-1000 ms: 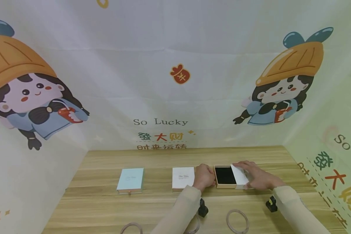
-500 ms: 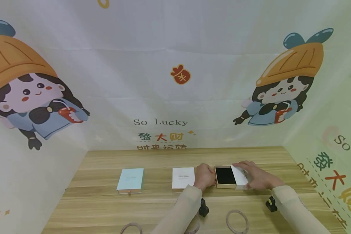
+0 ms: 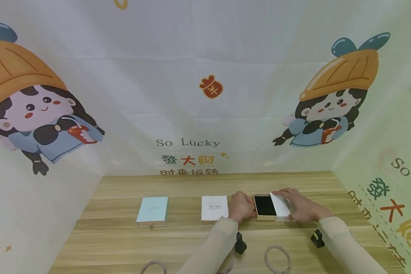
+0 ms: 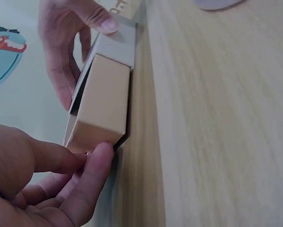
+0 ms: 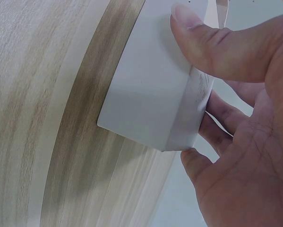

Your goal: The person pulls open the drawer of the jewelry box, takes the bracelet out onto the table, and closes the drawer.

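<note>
A white drawer-style gift box stands partly pulled apart at the right of the head view. Its tan inner drawer with a black lining sticks out leftward from the white sleeve. My right hand grips that sleeve, thumb on the near side and fingers across the top and far side. My left hand is at the drawer's left end, thumb and forefinger pinching at its end face; what they pinch there is mostly hidden.
A closed white box lies just left of my left hand, and a pale blue box farther left. Bangles lie near the front: one between the arms, another left, a third partly behind the left sleeve. A printed cloth backs the table.
My left hand has shifted slightly right and the drawer has slid a little farther into the white sleeve. The right hand stays in place.
</note>
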Demonstrator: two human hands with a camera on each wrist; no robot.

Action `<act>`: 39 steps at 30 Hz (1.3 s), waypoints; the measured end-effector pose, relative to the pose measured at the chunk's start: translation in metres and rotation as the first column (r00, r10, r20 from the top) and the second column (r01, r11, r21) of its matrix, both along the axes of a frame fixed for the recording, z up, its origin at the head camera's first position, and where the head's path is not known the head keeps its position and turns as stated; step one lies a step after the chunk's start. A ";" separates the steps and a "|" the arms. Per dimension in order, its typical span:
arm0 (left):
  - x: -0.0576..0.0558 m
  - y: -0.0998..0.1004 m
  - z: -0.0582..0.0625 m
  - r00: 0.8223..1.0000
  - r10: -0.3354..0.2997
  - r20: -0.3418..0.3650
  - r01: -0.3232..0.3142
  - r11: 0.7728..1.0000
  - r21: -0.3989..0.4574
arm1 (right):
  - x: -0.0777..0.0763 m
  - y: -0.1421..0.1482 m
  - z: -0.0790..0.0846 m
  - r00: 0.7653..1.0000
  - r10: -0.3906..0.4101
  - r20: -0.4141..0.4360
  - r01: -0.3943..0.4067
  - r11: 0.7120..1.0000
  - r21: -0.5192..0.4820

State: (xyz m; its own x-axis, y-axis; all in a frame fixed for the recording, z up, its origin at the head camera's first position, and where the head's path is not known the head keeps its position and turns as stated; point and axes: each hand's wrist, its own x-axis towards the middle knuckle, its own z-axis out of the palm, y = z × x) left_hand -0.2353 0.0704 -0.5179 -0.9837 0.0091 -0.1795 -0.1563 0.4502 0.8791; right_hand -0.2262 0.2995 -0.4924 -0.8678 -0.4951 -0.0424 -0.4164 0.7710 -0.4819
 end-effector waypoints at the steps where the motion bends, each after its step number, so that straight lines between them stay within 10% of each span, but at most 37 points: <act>1: 0.000 0.001 0.000 1.000 0.003 0.005 -0.003 1.000 0.006 | 0.000 0.000 0.000 1.000 0.004 -0.004 -0.004 1.000 0.000; 39: 0.004 0.022 -0.001 0.997 0.054 0.046 -0.060 0.990 0.130 | 0.000 0.000 0.000 0.999 -0.020 0.036 0.021 1.000 -0.021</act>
State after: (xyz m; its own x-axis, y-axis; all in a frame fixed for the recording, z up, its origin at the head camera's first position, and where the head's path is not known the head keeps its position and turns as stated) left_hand -0.2312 0.0929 -0.5185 -0.9749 -0.0207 -0.2216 -0.2164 0.3210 0.9220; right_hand -0.2264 0.2999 -0.4926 -0.8759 -0.4784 -0.0628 -0.3829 0.7684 -0.5128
